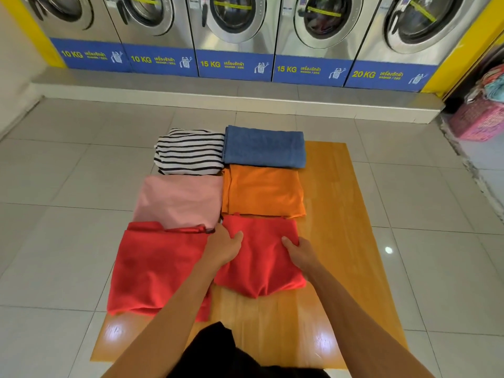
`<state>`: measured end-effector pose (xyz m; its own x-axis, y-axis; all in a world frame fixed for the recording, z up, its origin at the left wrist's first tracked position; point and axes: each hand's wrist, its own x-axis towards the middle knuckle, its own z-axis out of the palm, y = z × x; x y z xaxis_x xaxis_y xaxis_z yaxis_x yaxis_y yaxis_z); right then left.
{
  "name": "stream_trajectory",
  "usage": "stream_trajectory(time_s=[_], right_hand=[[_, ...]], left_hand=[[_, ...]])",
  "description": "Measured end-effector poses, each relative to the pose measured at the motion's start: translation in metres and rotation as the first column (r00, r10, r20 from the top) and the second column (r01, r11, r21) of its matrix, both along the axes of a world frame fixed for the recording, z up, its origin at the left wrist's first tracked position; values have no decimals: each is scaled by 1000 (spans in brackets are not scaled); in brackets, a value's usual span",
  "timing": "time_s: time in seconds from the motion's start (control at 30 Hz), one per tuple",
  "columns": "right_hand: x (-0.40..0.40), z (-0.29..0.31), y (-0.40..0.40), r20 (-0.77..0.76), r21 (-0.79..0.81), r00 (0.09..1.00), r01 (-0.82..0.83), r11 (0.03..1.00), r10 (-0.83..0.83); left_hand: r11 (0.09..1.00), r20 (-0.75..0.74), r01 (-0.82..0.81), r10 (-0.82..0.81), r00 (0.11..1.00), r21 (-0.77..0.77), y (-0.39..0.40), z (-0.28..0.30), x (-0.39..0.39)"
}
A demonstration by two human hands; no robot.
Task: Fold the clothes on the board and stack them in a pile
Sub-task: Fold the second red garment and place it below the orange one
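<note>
A wooden board (335, 214) lies on the tiled floor. On it, a small folded red garment (261, 263) sits near the front. My left hand (222, 248) grips its left edge with the thumb on top. My right hand (301, 253) grips its right edge the same way. A larger folded red garment (155, 271) lies to the left. Behind them lie a folded pink garment (180, 200) and a folded orange garment (263, 190). At the back are a striped garment (189, 152) and a blue garment (263, 147).
A row of washing machines (234, 36) on a raised step lines the far wall. A pink basket (480, 118) full of laundry stands at the right. A black cloth (218, 353) lies at the board's near edge. The board's right strip is bare wood.
</note>
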<state>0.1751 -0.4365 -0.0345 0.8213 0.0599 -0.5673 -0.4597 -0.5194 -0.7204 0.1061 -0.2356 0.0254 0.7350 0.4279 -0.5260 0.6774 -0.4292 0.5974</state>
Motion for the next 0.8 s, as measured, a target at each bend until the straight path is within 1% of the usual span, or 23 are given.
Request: stream_trajectory(time_s=[0.13, 0.2, 0.27, 0.3, 0.33, 0.37, 0.4, 0.47, 0.5, 0.53, 0.6, 0.67, 0.73, 0.8], right_hand=[[-4, 2, 0, -11, 21, 1000, 20, 1000, -19], [-6, 1, 0, -14, 26, 1000, 28, 999, -28], [-7, 1, 0, -11, 23, 1000, 18, 1000, -17], [-7, 0, -1, -9, 18, 1000, 16, 1000, -16], [-7, 0, -1, -8, 18, 1000, 15, 1000, -15], [-6, -2, -1, -7, 22, 1000, 13, 1000, -13], [-5, -1, -2, -6, 28, 1000, 4, 1000, -4], [-1, -1, -4, -20, 53, 1000, -23, 998, 24], [1, -1, -6, -38, 71, 999, -33, 997, 36], [2, -1, -8, -63, 94, 997, -40, 995, 46], [4, -2, -13, -117, 140, 991, -47, 989, 64], [7, 0, -15, -138, 146, 987, -61, 987, 81], [10, 2, -13, -116, 83, 990, -71, 994, 81], [15, 9, -7, -43, -58, 997, -61, 996, 58]], left_hand=[[996, 148, 10, -23, 989, 88, -11, 5, -13], [978, 249, 3, -56, 967, 209, -21, 5, -20], [940, 351, -22, -105, 931, 339, -30, 3, -25], [925, 386, -20, -138, 912, 379, -34, 2, -26], [923, 394, 7, -172, 903, 385, -38, -1, -27], [929, 359, 62, -201, 911, 364, -41, -6, -27], [936, 278, 129, -226, 934, 329, -44, -13, -27], [935, 57, 251, -273, 960, 251, -47, -30, -31], [934, -12, 283, -287, 958, 218, -47, -37, -34], [935, -34, 294, -293, 956, 198, -46, -43, -37], [946, -11, 281, -283, 959, 164, -40, -46, -40], [961, 27, 256, -259, 965, 102, -33, -39, -39], [975, 66, 213, -217, 974, 61, -27, -28, -36], [986, 105, 160, -164, 981, 51, -20, -15, -32]])
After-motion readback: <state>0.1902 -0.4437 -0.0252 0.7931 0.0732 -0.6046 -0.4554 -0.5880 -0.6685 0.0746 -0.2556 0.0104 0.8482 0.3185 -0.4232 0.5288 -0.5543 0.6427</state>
